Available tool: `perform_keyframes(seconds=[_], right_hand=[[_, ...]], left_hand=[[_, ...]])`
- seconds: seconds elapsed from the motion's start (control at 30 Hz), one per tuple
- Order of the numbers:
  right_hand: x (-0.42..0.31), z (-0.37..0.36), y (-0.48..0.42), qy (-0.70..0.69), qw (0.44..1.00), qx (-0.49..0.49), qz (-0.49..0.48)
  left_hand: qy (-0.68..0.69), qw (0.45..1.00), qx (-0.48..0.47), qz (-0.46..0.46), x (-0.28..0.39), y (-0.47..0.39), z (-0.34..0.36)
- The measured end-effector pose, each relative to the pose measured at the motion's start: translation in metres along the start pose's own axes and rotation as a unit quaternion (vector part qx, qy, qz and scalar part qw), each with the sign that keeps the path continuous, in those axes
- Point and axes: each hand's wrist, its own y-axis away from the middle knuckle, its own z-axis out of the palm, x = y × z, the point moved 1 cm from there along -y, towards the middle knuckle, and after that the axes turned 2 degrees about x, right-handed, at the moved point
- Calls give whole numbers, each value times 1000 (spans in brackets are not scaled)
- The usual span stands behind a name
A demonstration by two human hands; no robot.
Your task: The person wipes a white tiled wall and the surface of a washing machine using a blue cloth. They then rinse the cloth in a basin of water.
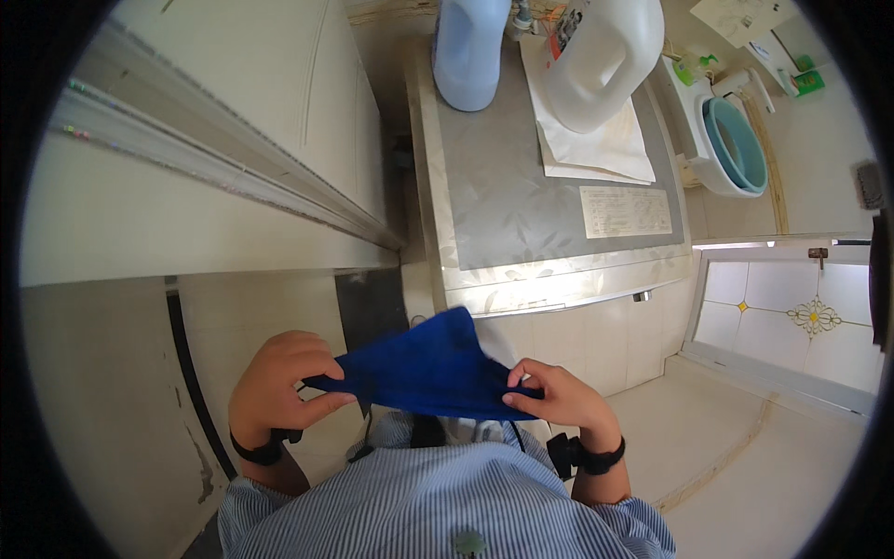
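Note:
A dark blue cloth (426, 370) is stretched between my two hands in front of my striped shirt. My left hand (290, 384) pinches its left corner between thumb and fingers. At the other end my right hand (555, 395) grips the right edge the same way. The cloth's upper part rises to a rounded peak in front of the washing machine (503, 279). Each of my wrists wears a black strap with a small device.
On the machine's lid stand a blue plastic bottle (471, 56) and a white plastic jug (601, 63), the jug on folded white paper (594, 164). A washbasin (698, 168) holding a teal plastic basin (712, 140) is at right. A white door (335, 91) stands left.

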Motion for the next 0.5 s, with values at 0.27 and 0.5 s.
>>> perform_keyframes(seconds=[0.27,0.5], right_hand=[[12,13,19,-109,971,206,-60],[33,-11,-106,207,720,627,-214]], left_hand=[[0,984,176,-26,-11,-4,19],[-239,957,158,29,-51,-75,147]])
